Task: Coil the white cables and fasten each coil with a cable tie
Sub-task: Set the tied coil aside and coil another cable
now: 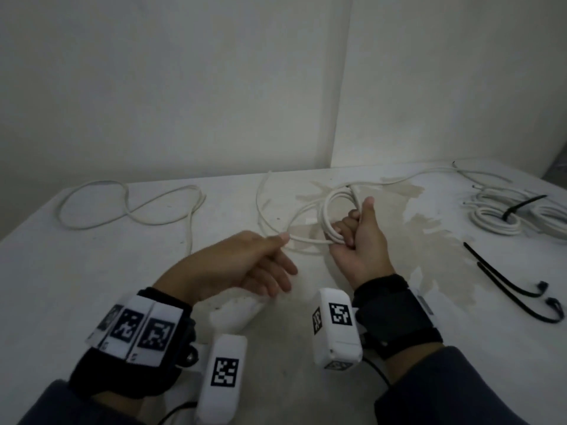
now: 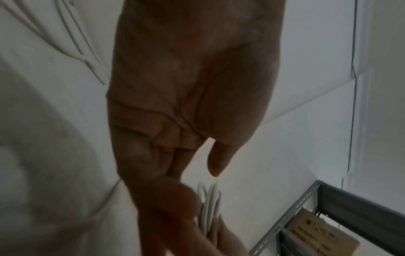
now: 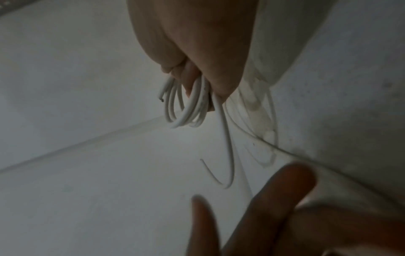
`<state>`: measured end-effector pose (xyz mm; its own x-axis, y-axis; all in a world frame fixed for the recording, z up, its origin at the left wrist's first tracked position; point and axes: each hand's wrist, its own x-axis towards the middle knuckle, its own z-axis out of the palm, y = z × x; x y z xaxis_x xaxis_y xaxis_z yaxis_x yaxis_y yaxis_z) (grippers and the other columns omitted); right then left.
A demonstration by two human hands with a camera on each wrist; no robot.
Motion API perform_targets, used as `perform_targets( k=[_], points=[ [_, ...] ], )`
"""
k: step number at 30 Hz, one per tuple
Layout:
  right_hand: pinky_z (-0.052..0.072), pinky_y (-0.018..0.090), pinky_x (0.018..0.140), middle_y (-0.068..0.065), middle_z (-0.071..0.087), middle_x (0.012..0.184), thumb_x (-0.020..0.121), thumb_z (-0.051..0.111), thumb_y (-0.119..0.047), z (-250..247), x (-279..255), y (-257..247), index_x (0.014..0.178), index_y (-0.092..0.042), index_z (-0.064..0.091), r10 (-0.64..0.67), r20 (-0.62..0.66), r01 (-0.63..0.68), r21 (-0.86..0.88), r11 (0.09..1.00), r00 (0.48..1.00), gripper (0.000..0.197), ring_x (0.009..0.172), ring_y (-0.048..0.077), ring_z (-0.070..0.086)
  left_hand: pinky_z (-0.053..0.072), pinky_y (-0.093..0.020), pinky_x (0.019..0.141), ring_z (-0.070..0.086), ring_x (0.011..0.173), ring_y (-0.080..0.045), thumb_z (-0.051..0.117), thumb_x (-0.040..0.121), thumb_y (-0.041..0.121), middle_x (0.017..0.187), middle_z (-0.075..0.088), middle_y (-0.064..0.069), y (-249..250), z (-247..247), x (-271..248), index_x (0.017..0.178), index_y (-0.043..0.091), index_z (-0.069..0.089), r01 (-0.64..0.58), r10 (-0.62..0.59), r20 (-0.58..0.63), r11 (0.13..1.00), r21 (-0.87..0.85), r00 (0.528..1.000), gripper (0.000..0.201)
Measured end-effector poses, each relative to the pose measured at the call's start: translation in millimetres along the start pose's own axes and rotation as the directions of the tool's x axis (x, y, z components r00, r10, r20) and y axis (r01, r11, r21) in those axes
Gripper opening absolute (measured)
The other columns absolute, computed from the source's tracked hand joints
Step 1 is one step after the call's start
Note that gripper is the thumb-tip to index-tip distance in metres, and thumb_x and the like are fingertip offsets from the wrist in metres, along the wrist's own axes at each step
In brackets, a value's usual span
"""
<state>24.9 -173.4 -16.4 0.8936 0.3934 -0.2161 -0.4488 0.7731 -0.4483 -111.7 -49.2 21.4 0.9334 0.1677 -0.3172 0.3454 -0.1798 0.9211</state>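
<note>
The right hand (image 1: 360,240) has its fingers curled tight round the white cable coil (image 1: 333,216). Just left of the coil, the left hand (image 1: 242,265) holds nothing, fingers straight and loosely apart.

On the table (image 1: 92,271), a loose cable (image 1: 129,207) lies sprawled near the far left corner. A part-wound coil (image 1: 334,216) sits toward the middle of the far edge, held in the right hand (image 1: 359,240), its free length trailing left along the far edge. The left hand (image 1: 242,265) is just left of that coil. Finished coils (image 1: 503,216) lie at the far right corner, one with a cable tie (image 1: 521,207) across it. Two spare ties (image 1: 515,286) lie by the right edge, nearer than the coils.
</note>
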Motion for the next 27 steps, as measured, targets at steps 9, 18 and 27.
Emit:
perform_targets(
  k=[9, 18, 27],
  points=[
    [0.033, 0.018, 0.039, -0.005, 0.021, 0.038, 0.097, 0.047, -0.043, 8.3, -10.0, 29.4, 0.064, -0.014, 0.041, 0.157, 0.097, -0.155, -0.024, 0.988, 0.983, 0.045, 0.030, 0.007, 0.021, 0.060, -0.031, 0.068, 0.072, 0.073, -0.018, 0.040, 0.102, 0.020, 0.072, 0.072, -0.010, -18.3, 10.2, 23.5, 0.086, 0.006, 0.053, -0.279, 0.063, -0.368, 0.773, -0.570, 0.928, 0.025],
    [0.042, 0.014, 0.039, -0.004, 0.024, 0.036, 0.098, 0.047, -0.043, 3.5, -8.8, 9.0, 0.064, -0.013, 0.040, 0.150, -0.028, -0.147, 0.078, 0.986, 0.988, 0.046, 0.029, 0.008, 0.024, 0.060, -0.028, 0.066, 0.073, 0.074, -0.019, 0.035, 0.103, 0.016, 0.060, 0.064, -0.007, -18.2, 21.0, 22.1, 0.087, 0.003, 0.051, -0.257, 0.155, -0.250, 0.854, -0.453, 0.956, 0.027],
    [0.026, 0.019, 0.034, -0.005, 0.027, 0.041, 0.098, 0.052, -0.033, 13.5, -17.1, 27.0, 0.070, -0.004, 0.057, 0.046, 0.164, 0.063, -0.604, 0.794, 0.985, 0.041, 0.033, 0.006, 0.025, 0.056, -0.025, 0.079, 0.065, 0.096, -0.017, 0.033, 0.103, 0.031, 0.107, 0.063, -0.005, -22.2, 8.6, 23.7, 0.124, 0.024, 0.052, -0.355, 0.269, -0.468, 0.929, -0.106, 0.842, 0.029]
  ],
)
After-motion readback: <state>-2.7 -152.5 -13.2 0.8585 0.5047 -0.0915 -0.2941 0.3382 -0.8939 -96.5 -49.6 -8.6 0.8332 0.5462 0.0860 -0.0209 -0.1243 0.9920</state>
